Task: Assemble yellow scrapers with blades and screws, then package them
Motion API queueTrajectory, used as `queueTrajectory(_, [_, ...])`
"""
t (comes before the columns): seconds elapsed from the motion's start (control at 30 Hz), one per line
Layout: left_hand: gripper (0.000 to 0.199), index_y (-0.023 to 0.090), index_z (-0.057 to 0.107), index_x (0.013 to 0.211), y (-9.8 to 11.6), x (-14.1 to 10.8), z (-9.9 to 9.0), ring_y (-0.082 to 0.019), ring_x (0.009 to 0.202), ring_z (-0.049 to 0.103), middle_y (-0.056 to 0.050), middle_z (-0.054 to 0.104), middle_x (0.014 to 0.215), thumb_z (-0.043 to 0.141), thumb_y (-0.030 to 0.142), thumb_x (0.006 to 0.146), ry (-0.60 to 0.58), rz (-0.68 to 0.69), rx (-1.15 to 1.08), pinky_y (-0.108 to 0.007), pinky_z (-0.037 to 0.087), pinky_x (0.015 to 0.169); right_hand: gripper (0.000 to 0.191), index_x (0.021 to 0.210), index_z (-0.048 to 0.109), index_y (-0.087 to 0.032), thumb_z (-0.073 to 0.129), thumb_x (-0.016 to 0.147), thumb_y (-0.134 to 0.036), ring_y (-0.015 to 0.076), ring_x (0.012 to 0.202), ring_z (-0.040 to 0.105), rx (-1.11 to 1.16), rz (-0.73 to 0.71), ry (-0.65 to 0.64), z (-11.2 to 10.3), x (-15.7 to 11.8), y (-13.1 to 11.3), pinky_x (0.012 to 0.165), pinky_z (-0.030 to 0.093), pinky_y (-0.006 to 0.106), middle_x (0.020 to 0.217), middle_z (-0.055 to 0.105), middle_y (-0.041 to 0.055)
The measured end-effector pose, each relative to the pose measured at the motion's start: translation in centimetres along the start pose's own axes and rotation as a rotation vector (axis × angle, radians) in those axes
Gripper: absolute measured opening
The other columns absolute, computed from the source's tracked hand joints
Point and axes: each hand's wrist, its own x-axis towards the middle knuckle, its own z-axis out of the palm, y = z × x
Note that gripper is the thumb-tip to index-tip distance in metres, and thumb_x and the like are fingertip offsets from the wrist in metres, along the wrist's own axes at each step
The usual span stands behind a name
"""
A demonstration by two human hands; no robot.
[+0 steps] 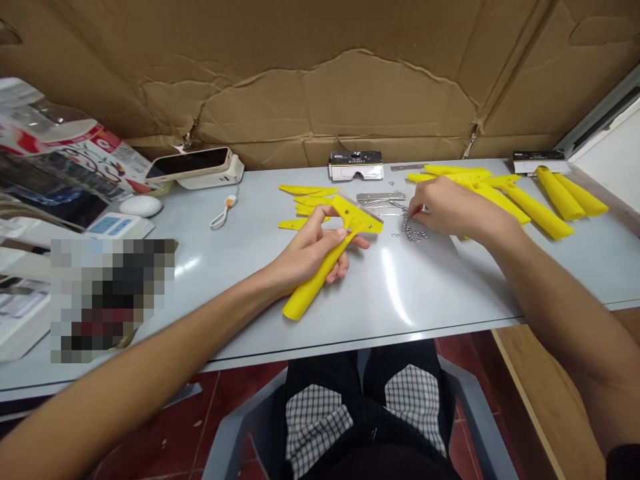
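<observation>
My left hand point(320, 250) is wrapped round the handle of a yellow scraper point(320, 280), whose wide head points up and right with a metal blade point(377, 217) along its edge. One screw or hole shows on each side of that head. My right hand point(445, 210) is pinched at the edge of a small heap of metal screws point(414, 231); anything between its fingertips is too small to make out. Behind the heap lie several flat metal blades point(381, 197). Thin yellow plastic pieces point(305, 191) lie behind my left hand.
More yellow scraper handles point(540, 210) lie at the right, near a black-and-white package point(540, 160). Another package point(356, 165) stands against the cardboard wall point(310, 93). Leftward are a phone point(190, 165), a short cable point(223, 212), a white mouse point(141, 206) and a large bottle point(85, 143).
</observation>
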Motion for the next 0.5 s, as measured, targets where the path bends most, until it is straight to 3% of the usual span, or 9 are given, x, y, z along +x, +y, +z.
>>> queueTrajectory(0.27, [0.026,0.026,0.036,0.122,-0.2,0.1,-0.2,-0.010,0.050,0.065,-0.009,0.083,0.109,0.058,0.033,0.111,-0.018,0.003,-0.007,-0.023,0.048,0.042,0.010,0.087,0.084,-0.022,0.076,0.091,-0.026,0.0293,0.088,0.067,0.022,0.033,0.005,0.5,0.4,-0.1,0.075,0.046,0.043,0.088,0.074,0.0114])
queueTrajectory(0.5, [0.027,0.027,0.032,0.122,-0.3,0.1,-0.2,-0.009,0.049,0.065,-0.009,0.084,0.110,0.057,0.033,0.112,-0.027,0.001,-0.022,-0.022,0.047,0.042,0.010,0.081,0.079,-0.024,0.075,0.090,-0.025,0.0255,0.082,0.064,0.031,-0.032,0.112,1.8,0.9,0.9,0.073,0.050,0.043,0.098,0.075,0.0118])
